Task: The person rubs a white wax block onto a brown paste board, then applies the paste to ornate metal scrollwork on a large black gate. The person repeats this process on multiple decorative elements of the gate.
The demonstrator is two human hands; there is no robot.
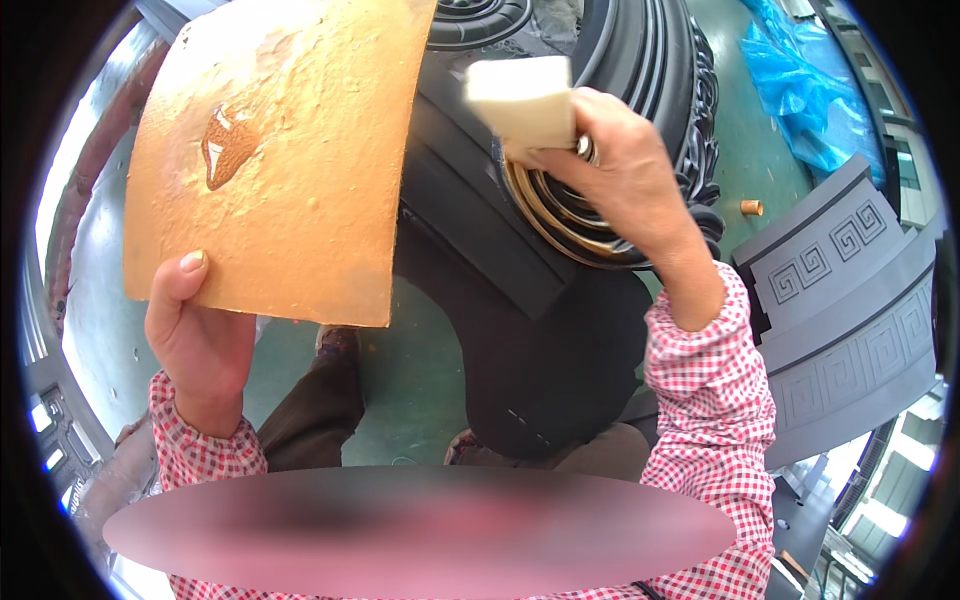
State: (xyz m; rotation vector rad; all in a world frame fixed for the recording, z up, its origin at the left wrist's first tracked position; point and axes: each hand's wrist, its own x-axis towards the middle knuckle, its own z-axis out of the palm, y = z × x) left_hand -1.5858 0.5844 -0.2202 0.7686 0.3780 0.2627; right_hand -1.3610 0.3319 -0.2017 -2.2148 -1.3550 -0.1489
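A stiff gold-coated sheet (300, 220) is nearest me, filling the space from ten to eleven o'clock, slightly curved, its face lumpy with gold and marked by a glossy brown patch (231, 152). My left hand (205, 340), toward nine o'clock, grips its lower edge, thumb flat on the front; my fingers are hidden behind it. My right hand (625, 165), between one and two o'clock, is well apart from the left and pinches a cream pad (525, 105) that sits just past twelve, blurred. I can't tell whether the pad touches the black ridged moulding (655, 75) beneath it. That moulding curves from twelve round to two o'clock, and gold shows on the rounded ridges (545, 215) just below the pad.

At two o'clock a crumpled blue plastic sheet (815, 95) lies over the green floor (415, 385). Between two and three, near the moulding, is a small copper-coloured cylinder (752, 207). Grey panels (850, 330) with a Greek-key pattern stand at three. My shoe (338, 342) shows toward eight, just under the sheet's lower edge. A pink blur hides what is at six.
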